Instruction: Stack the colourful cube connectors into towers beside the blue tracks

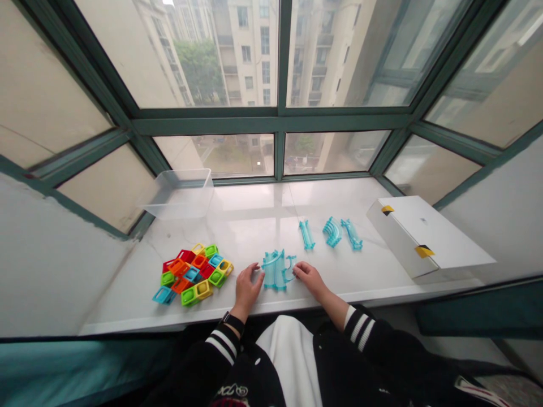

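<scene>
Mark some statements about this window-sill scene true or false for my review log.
1. The left hand and right hand both touch the blue track cluster. True.
2. The coloured blocks lie right of the hands. False: they lie left of the left hand.
3. The clear tub sits against the white box. False: it stands far left, by the window.
4. Three loose blue pieces lie left of the white box. True.

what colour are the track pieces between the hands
Translucent light blue track pieces, touched by the left hand and right hand; seen in the head view.
</scene>
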The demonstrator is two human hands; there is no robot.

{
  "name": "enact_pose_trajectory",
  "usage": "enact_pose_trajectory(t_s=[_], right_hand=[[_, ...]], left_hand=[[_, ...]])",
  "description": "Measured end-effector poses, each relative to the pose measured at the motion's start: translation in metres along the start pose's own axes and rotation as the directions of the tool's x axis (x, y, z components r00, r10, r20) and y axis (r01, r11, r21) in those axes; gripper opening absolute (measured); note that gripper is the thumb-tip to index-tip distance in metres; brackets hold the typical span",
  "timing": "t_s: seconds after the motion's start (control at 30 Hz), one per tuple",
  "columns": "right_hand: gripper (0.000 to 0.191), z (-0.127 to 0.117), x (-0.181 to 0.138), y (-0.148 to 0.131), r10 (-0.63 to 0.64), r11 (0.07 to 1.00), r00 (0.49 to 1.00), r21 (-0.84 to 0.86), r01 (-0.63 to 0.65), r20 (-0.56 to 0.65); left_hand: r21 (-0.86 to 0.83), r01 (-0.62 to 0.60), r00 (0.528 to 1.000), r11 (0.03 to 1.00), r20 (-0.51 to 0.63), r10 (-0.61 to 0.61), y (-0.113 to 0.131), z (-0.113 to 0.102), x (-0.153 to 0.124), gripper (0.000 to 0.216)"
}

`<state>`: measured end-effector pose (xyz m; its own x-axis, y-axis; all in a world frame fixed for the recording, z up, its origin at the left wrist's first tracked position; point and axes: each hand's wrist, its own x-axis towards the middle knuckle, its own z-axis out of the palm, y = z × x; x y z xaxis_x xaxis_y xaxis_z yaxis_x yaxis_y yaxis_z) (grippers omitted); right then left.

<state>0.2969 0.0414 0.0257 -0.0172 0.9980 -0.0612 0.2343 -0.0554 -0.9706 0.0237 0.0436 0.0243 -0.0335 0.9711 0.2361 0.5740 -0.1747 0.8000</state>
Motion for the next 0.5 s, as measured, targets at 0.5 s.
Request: enact_pose_trajectory(t_s=[0.5], right_hand=[[0.026,-0.005,-0.007,-0.065,-0.349,0.910,0.934,-0.209,0.358,0.078]], left_hand=[[-0.419,0.202,0.971,0.885,0.205,-0.125,0.092,0.012,0.001,0.042]])
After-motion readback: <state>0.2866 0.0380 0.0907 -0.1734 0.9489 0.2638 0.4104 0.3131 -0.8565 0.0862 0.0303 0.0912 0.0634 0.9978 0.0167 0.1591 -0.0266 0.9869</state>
